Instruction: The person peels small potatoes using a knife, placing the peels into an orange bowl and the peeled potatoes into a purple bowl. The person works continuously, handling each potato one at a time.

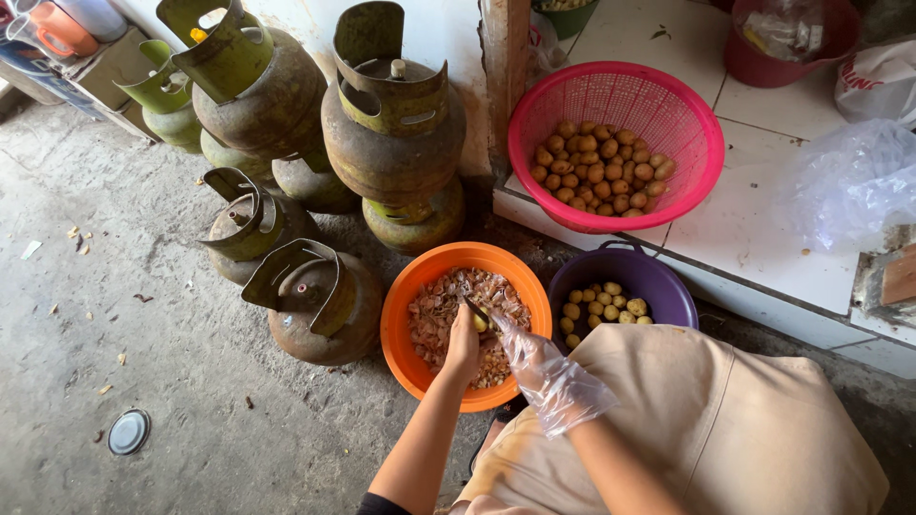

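My left hand is bare and closed on a small knife over the orange bowl, which is full of brown peelings. My right hand, in a clear plastic glove, pinches a small pale bulb against the blade. Beside it, the purple bowl holds several peeled pale bulbs. On the white tiled ledge the pink basket holds many unpeeled brown bulbs. My lap, covered in beige cloth, fills the lower right.
Several worn green gas cylinders stand stacked at left on the concrete floor. A round metal lid lies at lower left. Clear plastic bags and a red bucket sit on the tiled ledge.
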